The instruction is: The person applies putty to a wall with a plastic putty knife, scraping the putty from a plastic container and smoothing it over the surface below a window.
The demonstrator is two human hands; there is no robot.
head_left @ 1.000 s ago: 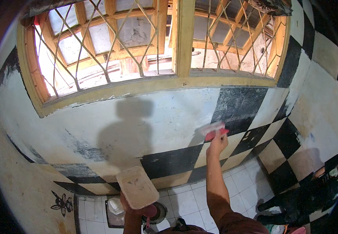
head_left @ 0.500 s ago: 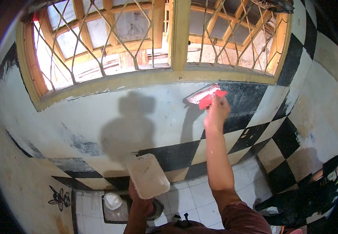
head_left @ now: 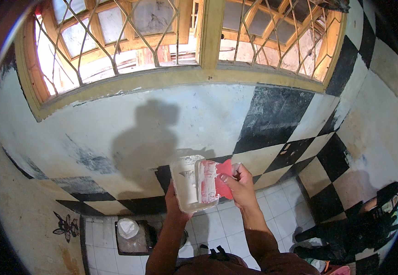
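My right hand (head_left: 240,187) grips a red plastic putty spreader (head_left: 222,176), its wide blade smeared with white paste. The blade lies over the right side of a pale, shallow rectangular tub (head_left: 185,197). Inside the tub, white putty (head_left: 189,179) coats the bottom and walls. My left hand (head_left: 174,201) is closed around the tub's left side, its fingers partly hidden beneath. Behind them stands a wall (head_left: 199,119) coated white under the window, with a bare black checker square (head_left: 274,119) to the right.
A yellow-framed window (head_left: 134,82) with metal bars spans the top. On the tiled floor (head_left: 226,224) at lower left, a white bag (head_left: 128,228) sits on a dark-edged stand (head_left: 137,245). A person in dark clothing (head_left: 345,233) is at the lower right.
My right hand has brought the spreader down from the wall below the window to the tub. My left hand has moved the tub slightly up and right.
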